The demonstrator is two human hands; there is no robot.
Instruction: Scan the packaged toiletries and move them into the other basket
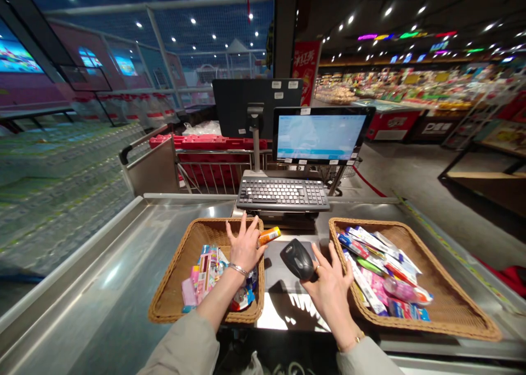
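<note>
The steel counter (119, 260) stretches before me, a wicker basket (464, 309) of goods at two o'clock, a narrower basket (167, 290) at eleven. My right hand (331, 287), half open, grips the black scanner (295, 257) just past twelve; my left hand (244, 249), fingers splayed, pinches a small orange packet (270, 235) at twelve.

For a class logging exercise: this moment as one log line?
left hand: holds orange package | right hand: holds barcode scanner | left wicker basket: packets | right wicker basket: slim boxes
</note>
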